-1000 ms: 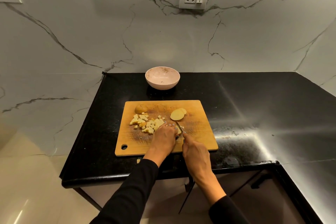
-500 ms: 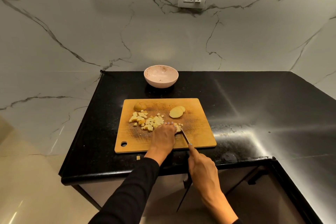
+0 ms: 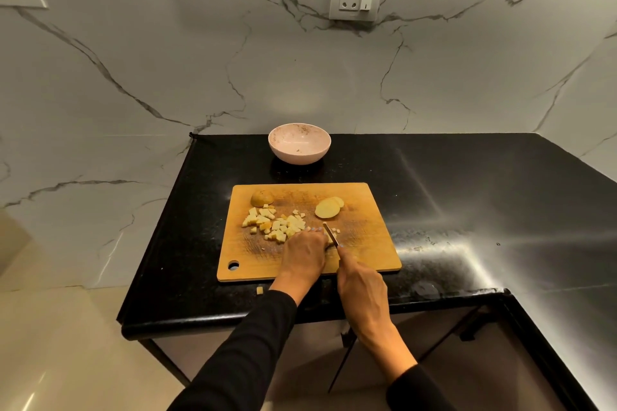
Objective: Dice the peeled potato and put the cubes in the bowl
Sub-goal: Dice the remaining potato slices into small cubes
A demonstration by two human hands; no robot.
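Gripping knife [image 3: 331,234] handle, right hand [image 3: 362,284] now nearer board's front edge than 1 s ago, blade tip amid pieces by left fingertips. Left hand [image 3: 305,255] curled over potato strips, mostly hidden, as before. Cubes [image 3: 273,223] piled board [image 3: 367,243] centre-left; slices [image 3: 329,208] w/ end piece [image 3: 262,198] toward back edge. Bowl [image 3: 299,147] at counter [image 3: 467,193] back edge, one cube [image 3: 259,290] off board near front edge.

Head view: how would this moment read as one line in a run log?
step: dicing | right hand: holds knife | left hand: steadies potato piece | cubes: on board | bowl: no cubes
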